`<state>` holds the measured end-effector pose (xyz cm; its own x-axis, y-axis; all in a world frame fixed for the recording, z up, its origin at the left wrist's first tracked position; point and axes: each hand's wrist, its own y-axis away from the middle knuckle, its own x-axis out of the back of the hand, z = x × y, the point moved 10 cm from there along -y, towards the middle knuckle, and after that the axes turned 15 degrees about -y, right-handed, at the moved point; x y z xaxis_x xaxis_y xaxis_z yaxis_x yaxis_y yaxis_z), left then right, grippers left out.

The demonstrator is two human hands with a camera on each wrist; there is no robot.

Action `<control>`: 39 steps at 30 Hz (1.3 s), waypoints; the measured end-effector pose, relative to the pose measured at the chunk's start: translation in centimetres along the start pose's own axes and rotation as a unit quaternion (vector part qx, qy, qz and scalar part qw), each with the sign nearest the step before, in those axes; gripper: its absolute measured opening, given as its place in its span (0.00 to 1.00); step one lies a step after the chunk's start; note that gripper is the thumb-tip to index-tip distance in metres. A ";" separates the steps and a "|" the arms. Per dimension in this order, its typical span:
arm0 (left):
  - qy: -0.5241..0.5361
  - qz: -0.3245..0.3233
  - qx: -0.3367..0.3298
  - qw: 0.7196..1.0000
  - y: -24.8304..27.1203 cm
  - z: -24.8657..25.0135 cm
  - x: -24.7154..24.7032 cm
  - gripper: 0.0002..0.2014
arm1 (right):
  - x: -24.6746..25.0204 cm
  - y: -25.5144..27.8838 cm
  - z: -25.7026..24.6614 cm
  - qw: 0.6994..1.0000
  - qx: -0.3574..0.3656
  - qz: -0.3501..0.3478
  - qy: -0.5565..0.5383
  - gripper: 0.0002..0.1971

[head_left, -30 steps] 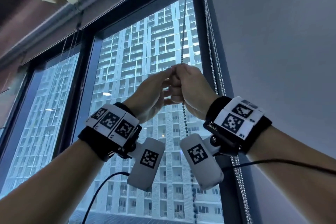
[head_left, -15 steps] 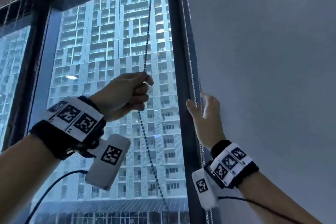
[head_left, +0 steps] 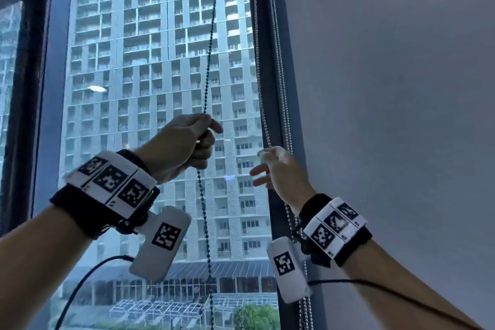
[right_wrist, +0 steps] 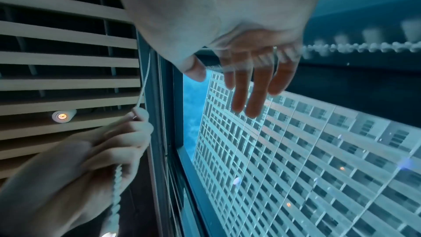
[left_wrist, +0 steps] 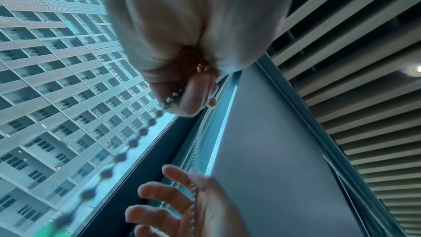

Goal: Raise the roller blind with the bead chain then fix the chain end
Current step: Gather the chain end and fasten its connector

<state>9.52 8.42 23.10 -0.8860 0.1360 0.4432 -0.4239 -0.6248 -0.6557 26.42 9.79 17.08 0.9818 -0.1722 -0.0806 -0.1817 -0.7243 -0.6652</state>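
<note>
**Left hand holds the bead chain, right hand open at the window frame**

Head view: the left hand (head_left: pixel 184 143) is closed in a fist around the dark bead chain (head_left: pixel 209 43), which hangs straight in front of the window glass (head_left: pixel 128 61) and goes on below the fist toward the bottom edge of the picture. The right hand (head_left: pixel 278 171) is at the dark frame post (head_left: pixel 263 75), with fingers spread and relaxed; it touches the silver chains (head_left: pixel 277 61) that run along the post, but I cannot tell if it holds them. Between the two hands there is a free gap of glass. To the right of the post is the grey blind (head_left: pixel 388 88), lowered.

Left wrist view: the fingers (left_wrist: pixel 193 95) of the left hand pinch the bead chain (left_wrist: pixel 139 136), which goes down to the lower left, away from the frame. The right hand (left_wrist: pixel 182 208) is below, fingers apart, against the thin chains on the frame edge.

Right wrist view: the right hand's fingers (right_wrist: pixel 257 86) are straight and a little apart, blurred, before the glass. The left hand (right_wrist: pixel 91 159) grips its chain (right_wrist: pixel 115 201) at the lower left, under the slatted ceiling (right_wrist: pixel 68 42).
</note>
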 end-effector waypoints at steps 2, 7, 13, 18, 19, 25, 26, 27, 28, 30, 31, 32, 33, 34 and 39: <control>-0.052 -0.028 0.020 0.998 0.6 -1.4 -1.5 0.15 | -3.3 1.7 0.9 0.990 -0.038 -0.113 -0.077 0.23; -0.296 0.041 -0.011 0.954 3.5 -4.8 -2.6 0.23 | -9.0 8.5 8.0 0.954 -0.123 -0.262 -0.078 0.14; -0.343 0.195 -0.175 0.902 12.0 -3.5 -4.4 0.26 | -10.7 15.7 17.2 0.939 -0.153 -0.303 0.056 0.18; -0.425 -0.102 -0.318 0.841 18.2 -7.6 -16.5 0.24 | -8.8 22.3 23.1 0.889 -0.247 -0.327 0.202 0.12; -0.444 -0.171 -0.311 0.823 19.2 -10.1 -18.7 0.21 | -8.3 23.3 23.6 0.878 -0.248 -0.339 0.231 0.17; -0.623 -0.318 -0.208 0.684 20.5 -24.3 -21.4 0.29 | -8.2 29.1 29.1 0.860 -0.348 -0.369 0.048 0.16; -0.647 -0.338 -0.212 0.650 21.0 -26.0 -21.4 0.33 | -7.5 29.7 29.8 0.856 -0.361 -0.368 0.025 0.17; -0.657 -0.360 -0.219 0.625 21.8 -27.4 -21.7 0.36 | -6.8 30.3 30.3 0.853 -0.367 -0.370 0.028 0.18; -0.655 -0.381 -0.228 0.611 22.9 -28.5 -22.2 0.38 | -5.9 30.9 31.0 0.852 -0.367 -0.371 0.039 0.19; -0.641 -0.417 -0.244 0.597 25.2 -29.9 -23.9 0.42 | -4.5 32.0 31.7 0.846 -0.379 -0.370 0.053 0.21; -0.630 -0.435 -0.241 0.597 26.4 -30.4 -24.7 0.42 | -4.0 32.6 32.1 0.838 -0.386 -0.380 0.070 0.20; -0.618 -0.452 -0.234 0.599 27.4 -30.8 -25.6 0.42 | -3.4 33.1 32.4 0.828 -0.390 -0.391 0.096 0.20; -0.611 -0.467 -0.226 0.598 28.2 -30.9 -26.4 0.41 | -2.7 33.3 32.7 0.820 -0.391 -0.398 0.129 0.18; -0.608 -0.480 -0.216 0.594 29.1 -30.9 -27.2 0.37 | -2.0 33.2 32.9 0.817 -0.394 -0.394 0.151 0.16; -0.561 -0.511 -0.081 0.647 30.6 -30.2 -29.8 0.15 | 0.4 31.0 32.5 0.835 -0.392 -0.349 0.167 0.12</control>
<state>17.24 8.50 -28.65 0.5270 -0.2850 0.8007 -0.7746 -0.5488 0.3144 23.02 8.97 -27.70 0.8171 0.3919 0.4228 0.3179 -0.9181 0.2367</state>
